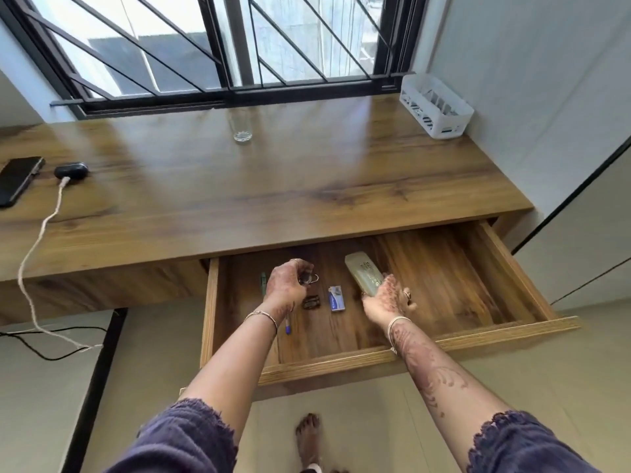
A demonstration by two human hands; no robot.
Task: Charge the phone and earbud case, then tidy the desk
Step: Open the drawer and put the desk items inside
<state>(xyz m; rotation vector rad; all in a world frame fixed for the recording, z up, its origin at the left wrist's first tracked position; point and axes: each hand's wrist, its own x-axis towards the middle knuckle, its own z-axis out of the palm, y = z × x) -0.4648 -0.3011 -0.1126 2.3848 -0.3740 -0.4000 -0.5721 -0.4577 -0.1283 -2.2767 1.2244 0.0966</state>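
Observation:
The desk drawer point(512, 274) is pulled open under the wooden desk point(273, 186). My left hand point(286, 285) is inside it, closed on a small padlock point(309, 279). My right hand point(389, 298) holds the near end of a pale remote control point(362, 271) low over the drawer floor. Inside the drawer lie a dark hair clip point(311, 301), a small blue-and-white box point(336, 298), a pen point(288, 324) and a green item point(263, 281). At the desk's left, the black phone point(17, 180) lies beside the black earbud case point(71, 170), which has a white cable point(44, 230) plugged in.
A drinking glass point(242, 128) stands near the window at the back middle. A white slotted basket point(435, 104) sits in the back right corner. The white cable hangs off the desk's left front edge. My bare foot point(309, 438) is on the floor below the drawer.

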